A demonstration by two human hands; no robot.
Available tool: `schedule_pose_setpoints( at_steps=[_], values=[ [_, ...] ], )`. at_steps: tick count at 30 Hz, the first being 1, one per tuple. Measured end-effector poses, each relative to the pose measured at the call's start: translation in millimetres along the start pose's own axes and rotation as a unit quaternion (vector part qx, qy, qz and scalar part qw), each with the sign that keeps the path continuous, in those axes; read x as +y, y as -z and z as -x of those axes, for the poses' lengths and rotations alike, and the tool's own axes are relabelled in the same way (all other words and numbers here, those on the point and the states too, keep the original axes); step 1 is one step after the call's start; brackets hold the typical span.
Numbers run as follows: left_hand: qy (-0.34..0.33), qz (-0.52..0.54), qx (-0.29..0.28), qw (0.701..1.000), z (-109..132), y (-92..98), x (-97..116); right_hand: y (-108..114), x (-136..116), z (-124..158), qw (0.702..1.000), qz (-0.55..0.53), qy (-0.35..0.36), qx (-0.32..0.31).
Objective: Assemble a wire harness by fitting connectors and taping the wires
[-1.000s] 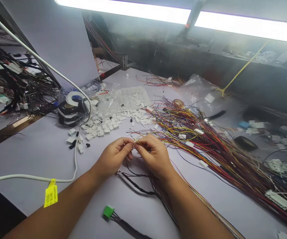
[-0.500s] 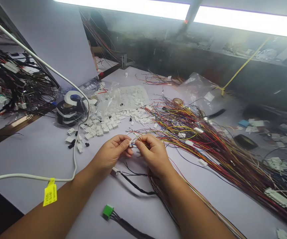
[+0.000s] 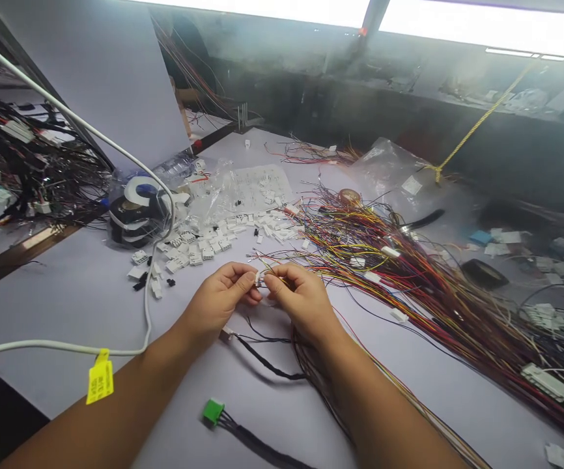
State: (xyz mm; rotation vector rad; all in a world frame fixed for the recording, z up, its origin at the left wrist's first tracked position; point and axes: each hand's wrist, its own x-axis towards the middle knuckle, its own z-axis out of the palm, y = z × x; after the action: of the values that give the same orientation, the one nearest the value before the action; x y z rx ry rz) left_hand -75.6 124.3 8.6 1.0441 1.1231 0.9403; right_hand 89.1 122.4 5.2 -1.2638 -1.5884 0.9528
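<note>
My left hand [image 3: 221, 299] pinches a small white connector [image 3: 259, 279] between thumb and fingertips. My right hand [image 3: 301, 301] meets it from the right, its fingers closed on thin coloured wires [image 3: 282, 277] that lead into the connector. Both hands hover just above the grey table [image 3: 67, 299]. Beneath them lies a black cable with a small white plug [image 3: 225, 335]. A green connector [image 3: 212, 412] on a black cable lies nearer to me.
A pile of loose white connectors [image 3: 213, 241] lies behind my hands. A large bundle of coloured wires [image 3: 409, 280] spreads to the right. Tape rolls in a bag [image 3: 138, 212] sit at left. A white cable with a yellow tag [image 3: 99, 380] crosses the left side.
The hands have stayed in place, pressed together. The white connector now shows between the fingertips, where a second ago only wire ends were seen. The view has shifted slightly.
</note>
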Motion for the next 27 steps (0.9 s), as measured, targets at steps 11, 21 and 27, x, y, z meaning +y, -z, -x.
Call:
schedule_pose_setpoints(
  at_steps=[11,21,27],
  values=[
    [0.0,-0.023,-0.001,1.0,-1.9,-3.6,3.0,1.5,-3.3,-0.5,0.999,-0.035,0.027,0.014],
    [-0.11,-0.154,0.052,0.981,9.8,-5.1,7.6,11.4,-12.3,-1.7,0.999,0.027,-0.015,-0.03],
    [-0.19,-0.223,0.028,0.956,11.3,-3.3,8.3,7.5,-9.6,-1.8,0.995,-0.056,-0.083,-0.016]
  ],
)
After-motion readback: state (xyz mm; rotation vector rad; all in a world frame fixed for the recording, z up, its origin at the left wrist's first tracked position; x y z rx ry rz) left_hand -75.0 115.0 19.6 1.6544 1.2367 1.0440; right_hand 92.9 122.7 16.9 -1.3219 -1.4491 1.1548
